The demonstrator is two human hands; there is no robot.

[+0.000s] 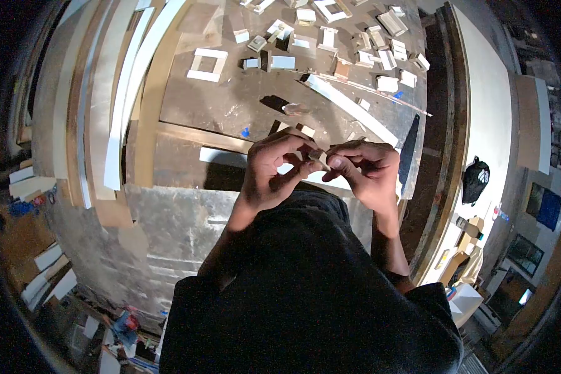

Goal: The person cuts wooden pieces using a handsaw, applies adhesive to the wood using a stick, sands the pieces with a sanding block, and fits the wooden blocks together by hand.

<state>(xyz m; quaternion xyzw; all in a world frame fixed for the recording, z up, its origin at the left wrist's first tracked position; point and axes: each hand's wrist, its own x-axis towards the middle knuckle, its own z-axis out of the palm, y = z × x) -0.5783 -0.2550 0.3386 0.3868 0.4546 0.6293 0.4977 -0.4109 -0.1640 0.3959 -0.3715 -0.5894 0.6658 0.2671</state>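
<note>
Close in front of my chest, both hands meet over the near edge of the workbench. Between them is a small wooden block (pixel 319 157), pale and partly covered by fingers. My left hand (pixel 279 163) pinches its left side with thumb and fingertips. At its right side, my right hand (pixel 366 167) has thumb and index finger pressed together on the block. Just beyond the fingers lie small wood offcuts (pixel 305 129) on the bench. A white strip (pixel 221 156) lies partly beneath my left hand, in shadow.
Several small wooden frames and blocks (pixel 207 65) are scattered over the far part of the workbench (pixel 199 103). A long white board (pixel 352 109) slants toward a handsaw blade (pixel 410 149) at the right edge. Long planks (pixel 100 93) are stacked at left. A black cap (pixel 475 181) rests on the white surface at right.
</note>
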